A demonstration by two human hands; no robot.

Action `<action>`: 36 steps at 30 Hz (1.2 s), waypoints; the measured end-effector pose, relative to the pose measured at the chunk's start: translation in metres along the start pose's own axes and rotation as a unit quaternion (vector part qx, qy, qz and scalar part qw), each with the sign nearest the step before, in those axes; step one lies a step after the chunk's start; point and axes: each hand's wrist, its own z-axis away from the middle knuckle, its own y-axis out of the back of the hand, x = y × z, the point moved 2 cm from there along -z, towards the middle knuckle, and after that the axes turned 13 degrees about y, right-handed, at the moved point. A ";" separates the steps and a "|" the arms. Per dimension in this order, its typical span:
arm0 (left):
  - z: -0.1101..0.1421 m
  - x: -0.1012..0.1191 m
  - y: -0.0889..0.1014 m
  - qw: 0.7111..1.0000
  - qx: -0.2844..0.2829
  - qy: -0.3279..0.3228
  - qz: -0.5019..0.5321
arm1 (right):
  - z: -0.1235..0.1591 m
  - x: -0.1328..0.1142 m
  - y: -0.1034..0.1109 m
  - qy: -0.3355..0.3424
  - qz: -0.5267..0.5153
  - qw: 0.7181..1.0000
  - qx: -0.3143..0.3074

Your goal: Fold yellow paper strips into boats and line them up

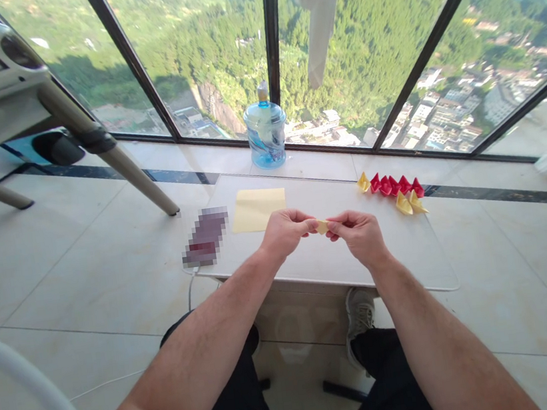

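Between my two hands, above the white table (261, 260), is a small piece of folded yellow paper (322, 227). My left hand (288, 231) pinches its left end between thumb and fingers. The right end is pinched by my right hand (358, 233), and the fingers hide part of the paper. A flat yellow paper sheet (260, 209) lies on the table just beyond my left hand. To the right stand several red folded paper boats (392, 186) in a row, with a yellow paper boat (363, 182) at the row's left end and two more yellow ones (410, 203) in front.
A pixelated phone-like object (206, 237) with a white cable (190, 293) lies at the table's left. Behind the table, a blue water jug (266, 135) stands by the windows. A metal-legged piece of furniture (110, 156) is at the left. My shoe (360, 318) is below the table's front edge.
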 end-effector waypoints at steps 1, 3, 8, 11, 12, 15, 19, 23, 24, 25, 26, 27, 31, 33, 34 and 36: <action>0.000 0.000 0.000 1.000 -0.006 0.000 -0.002 | 0.000 0.000 0.000 0.000 0.001 1.000 -0.001; -0.001 0.000 0.000 1.000 -0.015 0.005 -0.002 | 0.000 0.000 0.001 0.000 0.002 1.000 -0.004; -0.002 -0.001 0.000 1.000 -0.022 0.004 0.008 | 0.000 0.003 0.002 0.011 0.001 1.000 -0.008; 0.000 -0.001 0.000 1.000 -0.025 0.006 0.011 | -0.001 0.004 0.003 0.018 -0.004 1.000 -0.007; 0.000 -0.001 0.000 1.000 -0.025 0.007 0.013 | -0.001 0.004 0.003 0.019 -0.006 1.000 -0.006; 0.002 0.000 0.000 0.999 -0.025 0.010 0.025 | -0.001 0.002 0.003 0.022 -0.010 1.000 -0.002; 0.001 0.000 0.001 0.998 -0.031 0.019 0.047 | -0.001 0.002 0.003 0.022 -0.006 1.000 0.000; -0.001 -0.001 0.001 0.999 -0.022 -0.009 0.042 | -0.001 0.003 0.003 0.021 -0.012 1.000 -0.009; -0.001 -0.002 0.001 0.999 -0.015 -0.016 0.038 | -0.001 0.003 0.003 0.019 -0.014 1.000 -0.010; -0.002 -0.002 0.001 0.999 -0.009 -0.022 0.033 | 0.000 0.002 0.003 0.016 -0.014 1.000 -0.008; -0.002 -0.002 0.001 0.999 -0.006 -0.026 0.025 | 0.000 0.002 0.003 0.010 -0.014 1.000 -0.006; -0.002 -0.002 0.001 0.999 -0.006 -0.030 0.018 | 0.000 0.002 0.002 0.003 -0.013 1.000 -0.003; -0.003 -0.003 0.000 0.999 0.000 -0.040 -0.007 | 0.000 0.001 0.000 -0.022 0.000 1.000 -0.012; -0.002 -0.004 -0.001 0.999 0.008 -0.043 -0.011 | -0.001 0.000 -0.001 -0.019 0.022 0.999 -0.017; -0.001 -0.004 -0.002 0.999 0.009 -0.045 -0.015 | -0.001 -0.001 -0.001 -0.015 0.033 0.999 -0.017; 0.000 -0.006 -0.005 0.998 0.000 -0.047 -0.033 | -0.001 -0.001 -0.002 -0.003 0.050 0.999 -0.017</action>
